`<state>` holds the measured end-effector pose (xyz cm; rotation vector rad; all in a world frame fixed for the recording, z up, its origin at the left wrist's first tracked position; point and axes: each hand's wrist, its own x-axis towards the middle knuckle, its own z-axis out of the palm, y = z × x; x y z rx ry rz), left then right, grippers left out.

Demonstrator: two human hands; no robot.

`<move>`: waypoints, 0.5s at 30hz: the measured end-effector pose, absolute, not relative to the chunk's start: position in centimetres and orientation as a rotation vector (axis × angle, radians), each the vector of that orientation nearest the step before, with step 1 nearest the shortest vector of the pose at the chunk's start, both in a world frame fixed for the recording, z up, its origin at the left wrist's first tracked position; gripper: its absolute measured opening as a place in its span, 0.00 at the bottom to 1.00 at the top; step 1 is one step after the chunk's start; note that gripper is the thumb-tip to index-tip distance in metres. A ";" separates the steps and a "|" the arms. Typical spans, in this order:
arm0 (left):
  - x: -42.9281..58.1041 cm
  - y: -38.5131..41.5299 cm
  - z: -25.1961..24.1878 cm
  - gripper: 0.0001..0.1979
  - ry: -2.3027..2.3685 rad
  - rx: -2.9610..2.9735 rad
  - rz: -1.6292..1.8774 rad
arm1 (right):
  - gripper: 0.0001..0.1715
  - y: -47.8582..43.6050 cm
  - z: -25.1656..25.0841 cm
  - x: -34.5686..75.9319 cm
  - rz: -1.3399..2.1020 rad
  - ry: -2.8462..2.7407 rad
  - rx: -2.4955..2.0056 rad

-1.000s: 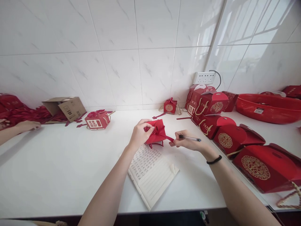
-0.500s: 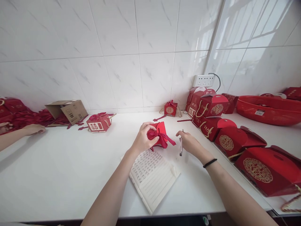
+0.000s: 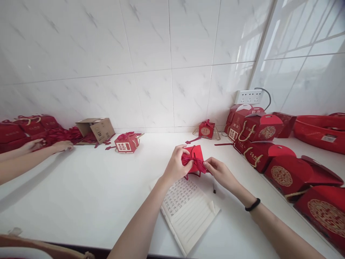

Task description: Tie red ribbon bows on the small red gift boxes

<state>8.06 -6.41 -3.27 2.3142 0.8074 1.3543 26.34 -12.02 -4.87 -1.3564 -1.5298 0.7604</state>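
A small red gift box [image 3: 198,151] with a dark red ribbon bow [image 3: 199,165] is at the middle of the table. My left hand [image 3: 176,162] is closed round its left side, thumb on the bow. From the right, my right hand [image 3: 221,173] pinches the ribbon at the bow's right side. Below the right hand a pen [image 3: 214,189] shows only its lower end; I cannot tell whether it lies on the table or is still in the palm. Just in front of the box lies a notebook [image 3: 194,220] with handwriting on its upper half.
Red boxes [image 3: 281,176] stand in a row along the right, with a red basin [image 3: 318,133] beyond. At the back are a ribboned box [image 3: 207,130], another box [image 3: 126,143] and an open carton [image 3: 101,130]. Another person's hands [image 3: 63,146] work among ribbons at the left.
My right hand has moved left from beside the box to the ribbon, and its fingers no longer hold up the pen. The view has turned left, showing more of the co-worker's arms.
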 end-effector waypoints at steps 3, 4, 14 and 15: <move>8.5 -6.4 -3.5 0.15 0.995 2.142 1.483 | 0.33 -11.7 -5.1 26.1 0.904 -1.366 -1.236; 8.5 -6.4 -3.5 0.16 1.093 2.074 1.486 | 0.33 -11.7 -5.0 26.1 0.932 -1.328 -1.215; 6.4 -6.2 -1.5 0.26 1.298 1.946 0.799 | 0.32 -11.4 -4.9 26.1 0.968 -1.199 -1.172; 6.2 -6.3 -1.4 0.26 1.264 1.970 0.785 | 0.33 -11.4 -4.9 26.1 0.963 -1.194 -1.174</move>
